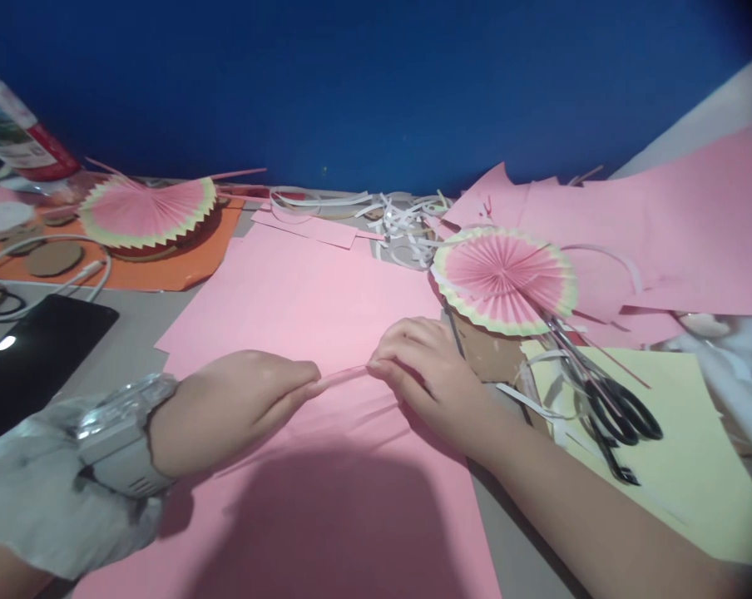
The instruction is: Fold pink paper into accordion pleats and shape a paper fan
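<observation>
Between my two hands runs a narrow pink paper strip point(343, 375), low over large pink paper sheets point(326, 299). My left hand point(235, 403), with a watch point(123, 449) on its wrist, pinches the strip's left end. At the other end, my right hand point(423, 378) presses thumb and fingertips together on it. Whether the strip is folded cannot be made out. To the right of my right hand lies a round pleated paper fan point(504, 279), pink with a pale green rim. Black-handled scissors point(619, 408) rest just below the fan.
A second pleated fan point(148, 212) sits on orange paper point(207, 249) at the back left, near a tilted bottle point(23, 133). A black phone point(45, 349) and white cable lie left. White paper scraps point(407, 220) pile before the blue partition point(351, 91). Pale yellow paper point(675, 399) lies right.
</observation>
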A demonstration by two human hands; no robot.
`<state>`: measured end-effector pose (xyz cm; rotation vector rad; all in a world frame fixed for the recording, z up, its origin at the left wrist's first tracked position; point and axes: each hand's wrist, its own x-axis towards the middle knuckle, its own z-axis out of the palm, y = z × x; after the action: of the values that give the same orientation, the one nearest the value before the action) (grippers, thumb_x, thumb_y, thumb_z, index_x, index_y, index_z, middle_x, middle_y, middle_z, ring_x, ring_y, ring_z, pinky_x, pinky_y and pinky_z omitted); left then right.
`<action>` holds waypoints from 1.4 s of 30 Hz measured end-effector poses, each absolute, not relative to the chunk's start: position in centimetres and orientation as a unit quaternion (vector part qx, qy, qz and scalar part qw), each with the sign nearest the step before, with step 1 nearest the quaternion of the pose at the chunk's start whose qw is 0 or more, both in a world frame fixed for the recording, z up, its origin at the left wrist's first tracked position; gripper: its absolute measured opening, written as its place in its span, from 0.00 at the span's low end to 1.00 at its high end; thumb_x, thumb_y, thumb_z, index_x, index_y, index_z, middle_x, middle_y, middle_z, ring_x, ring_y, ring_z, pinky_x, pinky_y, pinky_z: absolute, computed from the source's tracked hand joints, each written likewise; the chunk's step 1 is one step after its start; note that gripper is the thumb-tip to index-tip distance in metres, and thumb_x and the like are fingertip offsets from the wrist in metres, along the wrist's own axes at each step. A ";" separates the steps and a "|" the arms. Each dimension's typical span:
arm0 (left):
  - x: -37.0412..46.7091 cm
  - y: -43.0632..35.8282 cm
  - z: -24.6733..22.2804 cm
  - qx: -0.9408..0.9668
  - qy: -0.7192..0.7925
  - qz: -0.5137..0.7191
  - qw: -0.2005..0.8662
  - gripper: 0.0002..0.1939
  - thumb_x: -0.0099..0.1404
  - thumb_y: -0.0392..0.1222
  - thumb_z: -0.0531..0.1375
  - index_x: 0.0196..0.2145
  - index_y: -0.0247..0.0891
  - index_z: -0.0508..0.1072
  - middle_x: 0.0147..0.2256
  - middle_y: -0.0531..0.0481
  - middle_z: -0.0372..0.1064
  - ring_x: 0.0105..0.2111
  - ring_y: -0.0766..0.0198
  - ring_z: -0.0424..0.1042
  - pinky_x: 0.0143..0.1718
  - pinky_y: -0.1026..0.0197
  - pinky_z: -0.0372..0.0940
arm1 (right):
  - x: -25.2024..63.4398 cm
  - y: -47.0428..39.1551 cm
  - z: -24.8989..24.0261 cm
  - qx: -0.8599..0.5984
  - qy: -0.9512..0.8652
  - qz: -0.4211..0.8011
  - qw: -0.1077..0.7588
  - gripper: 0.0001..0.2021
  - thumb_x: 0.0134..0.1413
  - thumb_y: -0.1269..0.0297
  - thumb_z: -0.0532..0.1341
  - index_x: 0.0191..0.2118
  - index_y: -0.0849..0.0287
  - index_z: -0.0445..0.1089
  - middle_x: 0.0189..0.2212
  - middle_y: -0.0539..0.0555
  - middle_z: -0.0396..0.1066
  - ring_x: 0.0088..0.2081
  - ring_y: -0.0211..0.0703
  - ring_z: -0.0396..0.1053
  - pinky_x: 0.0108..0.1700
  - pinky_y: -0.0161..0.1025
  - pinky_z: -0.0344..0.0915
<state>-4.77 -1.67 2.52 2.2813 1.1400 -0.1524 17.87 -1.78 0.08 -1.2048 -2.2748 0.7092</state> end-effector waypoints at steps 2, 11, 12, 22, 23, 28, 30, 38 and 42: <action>-4.9 -1.6 2.6 0.851 0.427 -0.053 0.300 0.20 0.70 0.50 0.39 0.27 0.39 0.61 0.23 0.56 0.60 0.25 0.66 0.60 0.30 0.62 0.51 | 17.9 -1.8 0.1 -0.439 -0.828 0.256 0.234 0.10 0.62 0.62 0.52 0.32 0.55 0.66 0.33 0.50 0.66 0.40 0.41 0.62 0.46 0.43 0.52; -6.3 -0.5 2.8 0.850 0.455 -0.055 0.261 0.21 0.67 0.57 0.44 0.33 0.40 0.67 0.26 0.54 0.64 0.27 0.64 0.64 0.30 0.62 0.52 | 18.7 -0.9 -0.7 -0.476 -0.796 0.245 0.283 0.10 0.62 0.63 0.51 0.30 0.56 0.63 0.31 0.50 0.65 0.38 0.41 0.63 0.43 0.43 0.54; -6.5 -0.4 2.8 0.849 0.460 -0.055 0.254 0.21 0.66 0.59 0.45 0.35 0.41 0.68 0.27 0.54 0.65 0.28 0.63 0.64 0.31 0.62 0.52 | 18.9 -0.8 -0.8 -0.482 -0.791 0.243 0.288 0.10 0.62 0.63 0.51 0.30 0.56 0.63 0.31 0.50 0.65 0.37 0.42 0.63 0.43 0.43 0.54; -6.4 -0.1 2.1 0.859 0.450 -0.019 0.242 0.20 0.68 0.54 0.42 0.30 0.39 0.65 0.26 0.53 0.63 0.27 0.64 0.63 0.31 0.61 0.52 | 19.1 -0.8 -1.1 -0.498 -0.783 0.231 0.293 0.09 0.62 0.64 0.51 0.31 0.56 0.62 0.31 0.51 0.63 0.38 0.43 0.62 0.43 0.44 0.55; -6.4 -0.1 2.0 0.861 0.446 -0.016 0.242 0.20 0.68 0.54 0.42 0.30 0.40 0.64 0.26 0.54 0.63 0.27 0.64 0.62 0.31 0.61 0.52 | 19.1 -0.8 -1.1 -0.497 -0.784 0.230 0.293 0.09 0.62 0.64 0.51 0.31 0.56 0.62 0.31 0.51 0.63 0.38 0.43 0.62 0.43 0.44 0.55; -6.8 -0.3 1.5 0.874 0.434 -0.014 0.219 0.20 0.69 0.53 0.41 0.28 0.40 0.61 0.26 0.54 0.62 0.27 0.64 0.62 0.31 0.61 0.51 | 19.2 -0.8 -1.3 -0.497 -0.781 0.230 0.300 0.08 0.62 0.65 0.52 0.31 0.55 0.63 0.32 0.50 0.63 0.37 0.42 0.62 0.44 0.43 0.55; -6.8 -0.3 1.5 0.877 0.432 -0.019 0.210 0.20 0.69 0.52 0.40 0.27 0.40 0.60 0.25 0.54 0.62 0.27 0.64 0.62 0.31 0.61 0.51 | 19.2 -0.9 -1.4 -0.498 -0.780 0.230 0.299 0.08 0.62 0.65 0.52 0.31 0.55 0.63 0.32 0.50 0.63 0.37 0.42 0.62 0.44 0.43 0.54; -6.8 -0.2 1.3 0.887 0.426 -0.031 0.176 0.21 0.70 0.52 0.39 0.26 0.40 0.59 0.24 0.54 0.60 0.25 0.64 0.61 0.29 0.59 0.50 | 19.2 -0.8 -1.4 -0.499 -0.784 0.228 0.290 0.08 0.62 0.65 0.52 0.31 0.55 0.63 0.32 0.50 0.64 0.38 0.42 0.62 0.44 0.43 0.53; -6.8 -0.2 1.9 0.886 0.415 -0.024 0.205 0.21 0.70 0.50 0.40 0.27 0.39 0.62 0.25 0.54 0.62 0.27 0.64 0.61 0.32 0.60 0.52 | 19.1 -0.9 -1.3 -0.494 -0.792 0.228 0.278 0.08 0.61 0.66 0.52 0.31 0.55 0.63 0.32 0.49 0.65 0.38 0.41 0.62 0.43 0.43 0.53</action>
<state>-6.81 -0.15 1.90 2.4695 1.1578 -0.0659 19.15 -0.90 -1.31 -1.3250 -2.1245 0.6114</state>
